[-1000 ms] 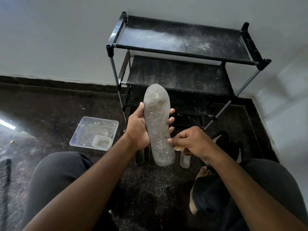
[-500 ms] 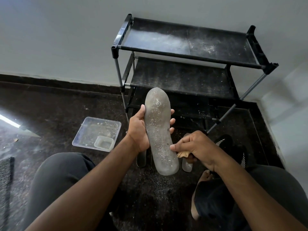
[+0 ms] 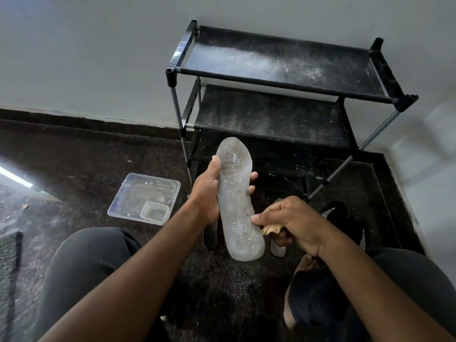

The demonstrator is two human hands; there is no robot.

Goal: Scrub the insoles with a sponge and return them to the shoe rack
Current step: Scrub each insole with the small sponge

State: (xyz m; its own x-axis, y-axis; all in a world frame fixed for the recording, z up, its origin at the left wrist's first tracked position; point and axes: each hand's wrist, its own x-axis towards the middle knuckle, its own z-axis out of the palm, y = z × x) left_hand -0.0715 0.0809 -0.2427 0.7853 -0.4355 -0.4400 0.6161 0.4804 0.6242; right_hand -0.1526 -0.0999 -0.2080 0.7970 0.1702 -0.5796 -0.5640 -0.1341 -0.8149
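Above the floor (image 3: 74, 156), before the rack (image 3: 283, 77): left hand (image 3: 209, 193) wrapped round insole (image 3: 238, 201), thumb on its left edge, fingertips past the right. Right hand (image 3: 293, 223) curled on sponge (image 3: 271, 228) against its lower right edge. Tray (image 3: 130, 193) left, well apart; open floor between.

A translucent grey insole (image 3: 237, 201), speckled with pale grit along its length, is standing nearly upright above the dark floor, toe end up and tilting slightly left. A crumpled tan sponge (image 3: 271, 228) is sitting just beside its lower right edge. Two more insoles are lying on the floor behind it, one dark (image 3: 209, 236), one pale (image 3: 278, 249). The black shoe rack (image 3: 283, 77), its shelves dusted white, is standing against the wall.
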